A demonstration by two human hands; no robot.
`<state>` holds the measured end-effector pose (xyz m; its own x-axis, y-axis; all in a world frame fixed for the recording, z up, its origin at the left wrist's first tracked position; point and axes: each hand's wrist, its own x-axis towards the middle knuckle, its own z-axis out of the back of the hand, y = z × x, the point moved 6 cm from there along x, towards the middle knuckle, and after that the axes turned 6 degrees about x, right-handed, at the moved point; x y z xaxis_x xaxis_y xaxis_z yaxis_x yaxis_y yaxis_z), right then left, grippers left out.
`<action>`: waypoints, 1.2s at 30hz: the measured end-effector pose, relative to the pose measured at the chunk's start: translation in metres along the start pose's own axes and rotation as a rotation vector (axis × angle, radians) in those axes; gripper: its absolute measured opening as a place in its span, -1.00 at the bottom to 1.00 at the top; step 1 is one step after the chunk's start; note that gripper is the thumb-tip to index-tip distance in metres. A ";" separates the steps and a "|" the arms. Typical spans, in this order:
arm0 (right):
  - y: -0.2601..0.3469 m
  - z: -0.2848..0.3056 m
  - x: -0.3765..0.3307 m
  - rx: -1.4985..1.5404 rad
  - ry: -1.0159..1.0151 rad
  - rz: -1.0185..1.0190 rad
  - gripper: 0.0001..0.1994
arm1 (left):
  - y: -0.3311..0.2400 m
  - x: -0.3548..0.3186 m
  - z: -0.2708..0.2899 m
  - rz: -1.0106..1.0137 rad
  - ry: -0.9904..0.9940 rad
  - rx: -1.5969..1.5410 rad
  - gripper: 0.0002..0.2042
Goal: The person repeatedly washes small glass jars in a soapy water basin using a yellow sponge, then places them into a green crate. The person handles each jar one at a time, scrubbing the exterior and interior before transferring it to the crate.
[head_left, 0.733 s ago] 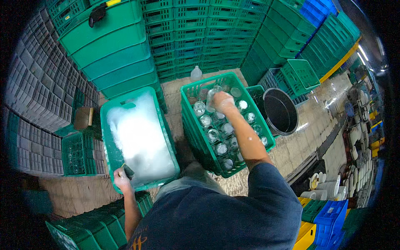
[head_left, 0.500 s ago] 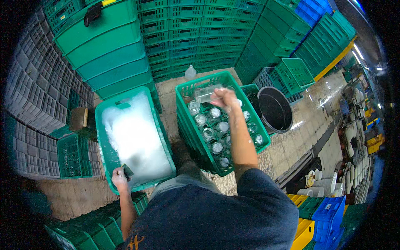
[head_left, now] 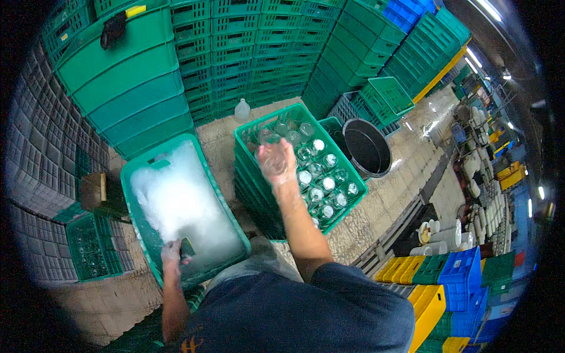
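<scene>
My right hand (head_left: pixel 285 172) is closed round a clear drinking glass (head_left: pixel 272 157), palm turned up, above the left side of a green crate (head_left: pixel 348 207). Upturned clear glasses (head_left: pixel 316 195) stand in rows in that crate, some with white foam on them. To the left, a green tub (head_left: pixel 225 210) holds water thick with white suds (head_left: pixel 176 191). At the tub's near left edge, my left hand (head_left: pixel 171 253) grips a dark green scouring pad (head_left: pixel 188 247) just over the suds.
A black round bucket (head_left: pixel 368 147) stands right of the crate, and a translucent jug (head_left: pixel 242 110) behind it. Tall stacks of green crates (head_left: pixel 235 53) wall off the far side. Grey crates (head_left: pixel 44 135) are piled at left; yellow and blue crates (head_left: pixel 459 276) at lower right.
My right hand has come back left and nearer with the glass, turning palm up. My left hand with the pad has shifted slightly. The whole view has swung a little.
</scene>
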<state>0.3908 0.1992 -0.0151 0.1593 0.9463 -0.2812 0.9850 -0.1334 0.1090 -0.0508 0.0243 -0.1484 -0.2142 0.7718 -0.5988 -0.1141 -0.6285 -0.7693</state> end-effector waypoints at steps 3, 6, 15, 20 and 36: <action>-0.047 0.000 -0.037 -0.287 0.111 -0.103 -0.53 | -0.003 0.058 0.016 -0.298 0.007 0.516 -0.68; -0.113 0.014 -0.083 -0.232 0.200 -0.497 -0.42 | 0.016 0.114 0.008 -0.708 -0.034 1.192 -0.64; -0.200 0.052 -0.142 -0.509 0.096 -0.585 -0.40 | 0.115 0.087 -0.119 -0.667 0.799 1.464 -0.40; -0.196 0.043 -0.134 -1.331 0.242 -0.320 -0.07 | -0.041 0.037 -0.042 -0.403 0.515 0.102 -0.58; -0.315 0.053 -0.131 -1.721 1.123 -0.493 0.03 | -0.108 -0.039 0.017 -1.000 -0.222 1.043 -0.82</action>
<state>0.0633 0.1015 -0.0627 -0.7765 0.6261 -0.0714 -0.2172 -0.1595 0.9630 -0.0463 0.0603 -0.0381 0.2439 0.9494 0.1978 -0.9177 0.2919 -0.2695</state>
